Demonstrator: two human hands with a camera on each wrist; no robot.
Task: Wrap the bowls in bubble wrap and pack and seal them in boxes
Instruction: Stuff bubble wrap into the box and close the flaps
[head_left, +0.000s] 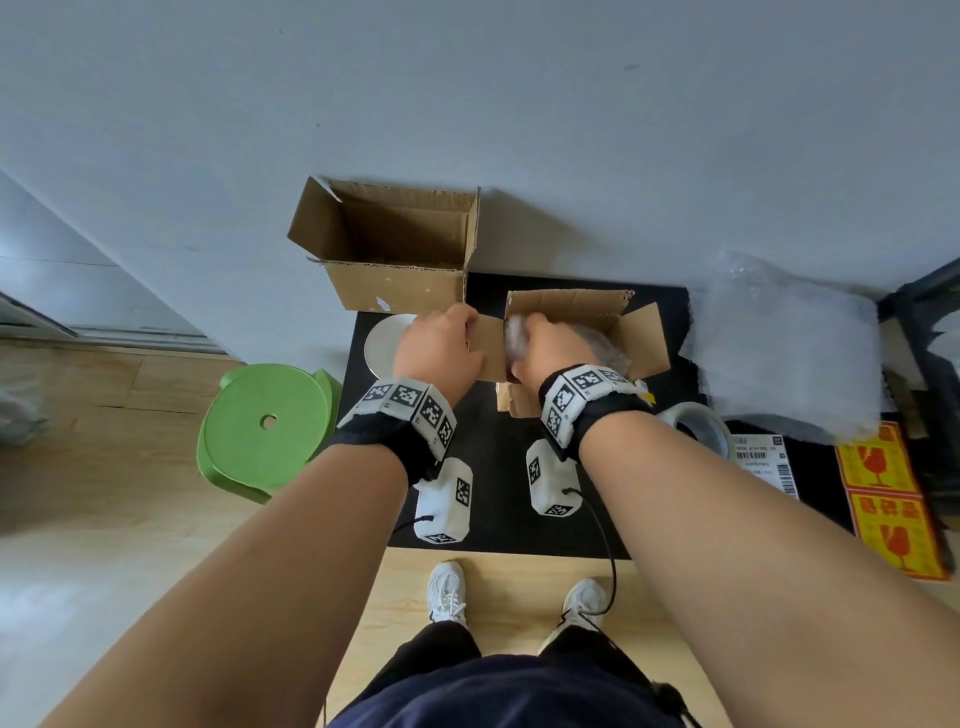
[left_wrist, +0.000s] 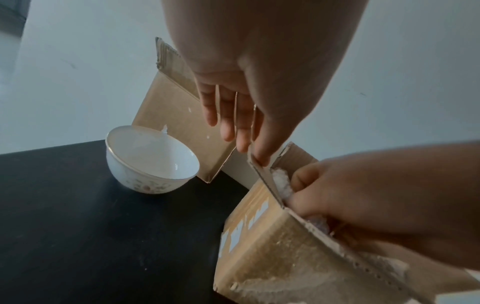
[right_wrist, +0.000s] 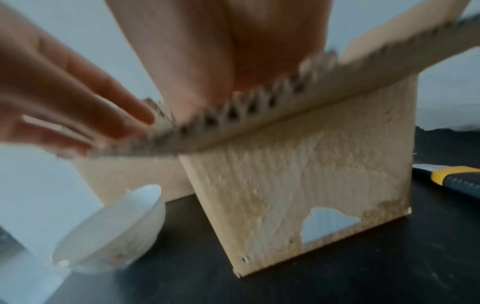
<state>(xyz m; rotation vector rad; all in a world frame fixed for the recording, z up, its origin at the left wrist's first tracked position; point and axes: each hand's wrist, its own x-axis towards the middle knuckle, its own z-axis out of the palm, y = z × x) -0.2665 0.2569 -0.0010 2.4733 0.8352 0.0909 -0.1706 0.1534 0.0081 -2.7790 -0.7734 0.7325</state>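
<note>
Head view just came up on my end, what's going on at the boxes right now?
A person is packing a bubble-wrapped bundle into the small box on the black mat. The right hand reaches inside, pushing the bundle down, while the left hand holds the box's left flap open with straight fingers. A second, unwrapped bowl waits on the mat beside it, with a larger open box behind. Tape roll sits to the right.

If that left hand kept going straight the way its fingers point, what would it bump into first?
Probably the big open box by the wall. The left hand already touches the small box's flap; the unwrapped bowl sits off to one side.
</note>
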